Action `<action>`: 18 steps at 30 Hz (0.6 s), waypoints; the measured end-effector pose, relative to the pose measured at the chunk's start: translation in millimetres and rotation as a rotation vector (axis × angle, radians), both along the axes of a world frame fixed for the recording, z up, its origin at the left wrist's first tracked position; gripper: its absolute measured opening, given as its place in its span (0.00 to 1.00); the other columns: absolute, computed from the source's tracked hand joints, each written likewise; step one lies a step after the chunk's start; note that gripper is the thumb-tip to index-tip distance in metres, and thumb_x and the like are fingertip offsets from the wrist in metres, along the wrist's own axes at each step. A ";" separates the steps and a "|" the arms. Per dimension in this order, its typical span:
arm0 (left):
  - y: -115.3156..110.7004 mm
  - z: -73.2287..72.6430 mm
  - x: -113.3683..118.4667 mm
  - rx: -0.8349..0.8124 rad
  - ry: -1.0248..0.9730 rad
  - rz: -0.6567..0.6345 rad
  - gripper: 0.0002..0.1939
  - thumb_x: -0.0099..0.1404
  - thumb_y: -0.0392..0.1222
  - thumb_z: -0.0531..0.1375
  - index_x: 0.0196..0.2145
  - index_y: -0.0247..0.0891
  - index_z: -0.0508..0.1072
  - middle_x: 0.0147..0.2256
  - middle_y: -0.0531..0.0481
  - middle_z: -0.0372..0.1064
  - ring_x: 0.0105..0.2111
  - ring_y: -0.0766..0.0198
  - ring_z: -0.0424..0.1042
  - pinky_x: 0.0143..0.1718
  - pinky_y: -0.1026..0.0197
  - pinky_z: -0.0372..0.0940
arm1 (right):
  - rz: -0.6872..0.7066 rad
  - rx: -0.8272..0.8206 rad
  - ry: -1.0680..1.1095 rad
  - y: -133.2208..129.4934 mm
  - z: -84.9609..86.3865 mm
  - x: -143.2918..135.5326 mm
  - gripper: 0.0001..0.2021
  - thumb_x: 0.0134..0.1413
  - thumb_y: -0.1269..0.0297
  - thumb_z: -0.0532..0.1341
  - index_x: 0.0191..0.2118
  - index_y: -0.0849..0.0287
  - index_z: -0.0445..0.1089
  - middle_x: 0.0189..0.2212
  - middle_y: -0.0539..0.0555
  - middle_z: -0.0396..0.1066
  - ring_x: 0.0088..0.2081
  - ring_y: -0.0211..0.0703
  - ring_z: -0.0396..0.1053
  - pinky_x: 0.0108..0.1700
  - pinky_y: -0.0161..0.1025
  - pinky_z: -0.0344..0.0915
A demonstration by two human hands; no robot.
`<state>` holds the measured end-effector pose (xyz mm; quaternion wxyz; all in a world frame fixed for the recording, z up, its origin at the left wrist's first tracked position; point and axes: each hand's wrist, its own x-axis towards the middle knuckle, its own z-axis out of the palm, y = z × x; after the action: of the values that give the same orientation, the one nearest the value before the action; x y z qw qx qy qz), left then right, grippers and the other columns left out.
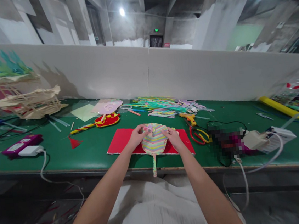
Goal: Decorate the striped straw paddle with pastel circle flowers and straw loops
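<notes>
A round fan-shaped piece (154,140) with pastel zigzag stripes is held above a red board (121,139), its thin wrapped handle pointing toward me past the table edge. My left hand (137,136) grips its upper left rim, close to a small flower-like decoration (149,129). On the upper right rim, my right hand (174,138) has its fingers closed on the same piece. A small pale round bit (177,133) shows beside the right fingers; whether it is attached cannot be made out.
Behind lie colourful pipe-cleaner strips (162,105) and a red-yellow fan (107,120). An orange glue gun (189,118) and red-yellow pliers (199,136) are to the right, near cables. A purple power strip (22,145) and stick models (31,103) stand left. A low partition (108,73) runs behind.
</notes>
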<state>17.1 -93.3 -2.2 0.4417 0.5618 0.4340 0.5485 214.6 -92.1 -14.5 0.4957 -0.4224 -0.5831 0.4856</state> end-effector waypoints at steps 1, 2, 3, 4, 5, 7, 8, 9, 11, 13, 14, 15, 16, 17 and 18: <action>-0.1 0.0 -0.3 -0.006 -0.018 -0.006 0.18 0.45 0.44 0.65 0.36 0.37 0.72 0.43 0.46 0.69 0.43 0.57 0.67 0.43 0.58 0.61 | -0.013 -0.008 0.008 -0.7 -0.2 -1.0 0.19 0.41 0.47 0.61 0.33 0.58 0.68 0.28 0.50 0.70 0.33 0.42 0.67 0.35 0.37 0.64; 0.0 0.3 -0.8 -0.015 -0.052 -0.008 0.18 0.45 0.44 0.65 0.35 0.37 0.72 0.44 0.45 0.69 0.43 0.57 0.67 0.44 0.58 0.60 | -0.023 -0.015 0.023 -1.5 -0.5 -2.1 0.19 0.40 0.47 0.61 0.33 0.58 0.68 0.28 0.50 0.70 0.32 0.42 0.67 0.34 0.37 0.64; 0.3 0.7 -1.7 -0.028 -0.100 -0.002 0.17 0.45 0.44 0.66 0.35 0.37 0.72 0.45 0.45 0.69 0.44 0.57 0.67 0.45 0.58 0.60 | -0.030 -0.022 0.047 -2.2 -0.7 -2.9 0.18 0.40 0.48 0.61 0.32 0.58 0.68 0.28 0.50 0.70 0.32 0.42 0.67 0.34 0.37 0.64; 0.9 1.1 -2.8 -0.043 -0.159 0.014 0.17 0.45 0.44 0.66 0.34 0.37 0.72 0.44 0.45 0.69 0.44 0.57 0.67 0.45 0.58 0.59 | -0.041 -0.028 0.077 -2.7 -0.4 -3.3 0.18 0.39 0.48 0.61 0.32 0.58 0.68 0.28 0.50 0.70 0.32 0.42 0.67 0.34 0.37 0.64; 1.8 1.4 -4.1 -0.059 -0.229 0.041 0.17 0.45 0.45 0.66 0.33 0.36 0.72 0.43 0.45 0.70 0.44 0.57 0.67 0.46 0.57 0.59 | -0.058 -0.033 0.111 -2.7 0.9 -2.7 0.17 0.39 0.49 0.62 0.32 0.58 0.67 0.28 0.50 0.70 0.32 0.41 0.67 0.35 0.37 0.63; 4.3 1.5 -7.2 -0.094 -0.388 0.107 0.16 0.44 0.46 0.66 0.31 0.36 0.72 0.40 0.44 0.71 0.43 0.57 0.67 0.45 0.57 0.60 | -0.122 -0.046 0.173 -0.7 9.0 2.6 0.16 0.38 0.52 0.63 0.31 0.59 0.67 0.28 0.49 0.70 0.32 0.41 0.67 0.35 0.37 0.63; 5.7 1.3 -8.8 -0.116 -0.466 0.134 0.16 0.44 0.47 0.66 0.30 0.36 0.72 0.39 0.44 0.72 0.42 0.57 0.68 0.44 0.58 0.60 | -0.174 -0.052 0.188 1.3 17.0 7.5 0.16 0.37 0.52 0.63 0.30 0.59 0.66 0.28 0.49 0.70 0.31 0.40 0.66 0.34 0.37 0.63; 7.1 1.0 -10.3 -0.139 -0.539 0.155 0.16 0.44 0.47 0.67 0.29 0.35 0.72 0.39 0.44 0.72 0.42 0.58 0.68 0.44 0.58 0.60 | -0.233 -0.064 0.189 3.8 28.1 13.5 0.16 0.37 0.53 0.63 0.30 0.59 0.66 0.27 0.49 0.69 0.30 0.40 0.66 0.34 0.37 0.63; 9.0 0.3 -13.1 -0.174 -0.652 0.167 0.16 0.43 0.46 0.67 0.28 0.36 0.72 0.39 0.45 0.72 0.42 0.60 0.68 0.43 0.60 0.61 | -0.360 -0.013 0.134 8.7 58.8 26.4 0.16 0.40 0.53 0.60 0.32 0.59 0.65 0.25 0.48 0.68 0.28 0.40 0.66 0.33 0.37 0.62; 9.5 0.0 -15.4 -0.184 -0.714 0.168 0.15 0.44 0.45 0.67 0.30 0.37 0.72 0.39 0.46 0.72 0.42 0.61 0.68 0.41 0.62 0.61 | -0.494 0.151 -0.018 11.4 95.9 34.4 0.14 0.42 0.55 0.58 0.33 0.59 0.65 0.26 0.49 0.68 0.29 0.40 0.65 0.33 0.37 0.61; 9.2 0.0 -16.5 -0.180 -0.731 0.164 0.15 0.44 0.45 0.67 0.31 0.37 0.72 0.40 0.47 0.72 0.43 0.61 0.68 0.40 0.63 0.61 | -0.557 0.237 -0.111 11.0 113.8 34.3 0.13 0.42 0.56 0.58 0.33 0.59 0.64 0.27 0.49 0.67 0.29 0.40 0.65 0.33 0.37 0.61; 8.7 0.2 -17.5 -0.177 -0.742 0.158 0.16 0.45 0.45 0.66 0.32 0.38 0.72 0.41 0.47 0.71 0.43 0.61 0.67 0.39 0.64 0.61 | -0.586 0.307 -0.221 9.4 129.4 30.8 0.12 0.43 0.58 0.57 0.34 0.59 0.64 0.28 0.50 0.67 0.30 0.39 0.64 0.34 0.37 0.60; 8.1 0.5 -18.5 -0.180 -0.750 0.157 0.16 0.45 0.45 0.66 0.33 0.38 0.72 0.42 0.47 0.71 0.44 0.61 0.67 0.38 0.65 0.61 | -0.604 0.352 -0.343 6.5 141.5 23.7 0.11 0.44 0.59 0.56 0.34 0.59 0.64 0.27 0.50 0.67 0.29 0.39 0.64 0.33 0.37 0.59; 7.5 0.7 -19.6 -0.186 -0.757 0.158 0.17 0.46 0.46 0.66 0.34 0.39 0.72 0.43 0.47 0.71 0.44 0.62 0.67 0.37 0.65 0.61 | -0.622 0.385 -0.460 2.5 149.1 13.3 0.10 0.45 0.60 0.56 0.35 0.59 0.63 0.26 0.50 0.66 0.28 0.40 0.63 0.33 0.37 0.58; 7.0 0.9 -20.6 -0.193 -0.763 0.162 0.17 0.47 0.46 0.65 0.35 0.39 0.72 0.44 0.48 0.70 0.45 0.62 0.67 0.37 0.65 0.61 | -0.614 0.405 -0.581 -2.5 151.9 0.1 0.10 0.47 0.60 0.56 0.35 0.59 0.63 0.26 0.51 0.66 0.29 0.41 0.64 0.34 0.38 0.58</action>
<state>-3.5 -86.3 -1.3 0.5774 0.2379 0.3312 0.7074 214.7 -94.6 137.4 0.5053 -0.5885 -0.6288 0.0546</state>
